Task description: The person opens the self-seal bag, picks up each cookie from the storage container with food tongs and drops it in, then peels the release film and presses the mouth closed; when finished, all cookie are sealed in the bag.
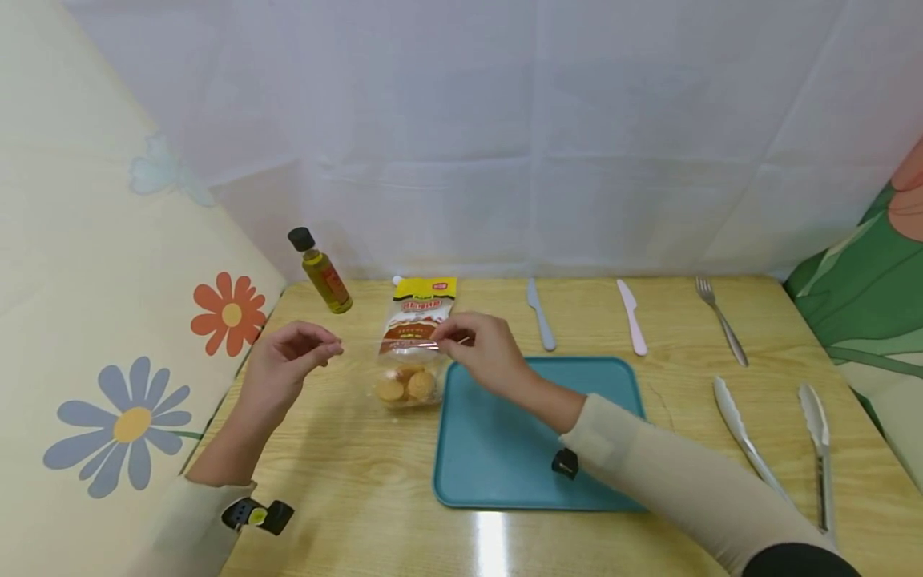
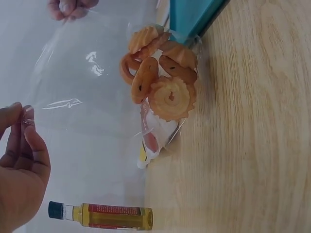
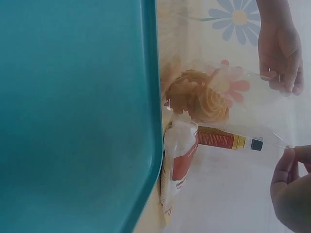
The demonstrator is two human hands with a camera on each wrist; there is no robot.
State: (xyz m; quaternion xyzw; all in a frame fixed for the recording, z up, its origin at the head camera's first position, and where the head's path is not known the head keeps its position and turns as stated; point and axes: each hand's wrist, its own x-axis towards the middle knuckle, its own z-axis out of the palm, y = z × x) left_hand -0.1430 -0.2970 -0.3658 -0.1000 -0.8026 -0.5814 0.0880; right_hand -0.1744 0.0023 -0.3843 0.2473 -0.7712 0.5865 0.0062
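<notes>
A clear plastic bag (image 2: pixel 104 114) stands upright on the wooden table, stretched wide at its top. Several golden cookies (image 1: pixel 406 385) lie at its bottom, some ridged and round, some ring-like or oval. My left hand (image 1: pixel 284 365) pinches one upper corner between thumb and fingertips. With thumb and fingers my right hand (image 1: pixel 486 350) pinches the opposite corner, left of the tray's far edge. Seen from the right wrist, the clear film spans from the left hand (image 3: pixel 283 58) to the right fingers (image 3: pixel 284 167). A yellow, white and brown printed packet (image 1: pixel 425 303) lies behind the bag.
A teal tray (image 1: pixel 497 473) lies right of the bag, under my right forearm. An oil bottle (image 1: pixel 328 280) stands at the back left. Farther right are a grey knife (image 1: pixel 542 316), a pink knife (image 1: pixel 632 318), a fork (image 1: pixel 723 322) and metal tongs (image 1: pixel 818 449).
</notes>
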